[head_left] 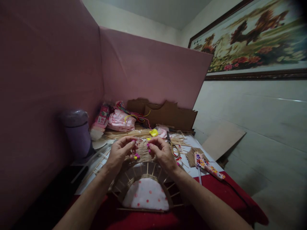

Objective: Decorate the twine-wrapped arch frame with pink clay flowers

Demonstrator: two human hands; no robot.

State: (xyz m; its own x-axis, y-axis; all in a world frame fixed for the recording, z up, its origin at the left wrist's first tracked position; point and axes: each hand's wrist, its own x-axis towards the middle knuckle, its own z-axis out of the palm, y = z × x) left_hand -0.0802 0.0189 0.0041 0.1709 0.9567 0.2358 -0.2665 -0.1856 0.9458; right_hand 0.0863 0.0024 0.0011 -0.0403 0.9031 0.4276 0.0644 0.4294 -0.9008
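My left hand [122,150] is closed in a pinch over small bright pink and yellow pieces [136,156], which hang below its fingertips. Pinched fingers of my right hand [163,152] hold more small pink pieces [148,147]; whether a thread joins the two groups I cannot tell. Both hands are above the twine-wrapped far edge [144,153] of a half-round frame of thin sticks. Nearest me, the frame's middle is a half-circle of white cloth with red dots [147,194], bordered by twine.
Scissors [173,145] lie just beyond my right hand, and a flower-patterned glue gun [208,166] with a cord is at right. A purple tumbler [78,135] stands at left. Behind are thin sticks [127,133], a pink cloth bundle [121,120] and torn cardboard [171,115].
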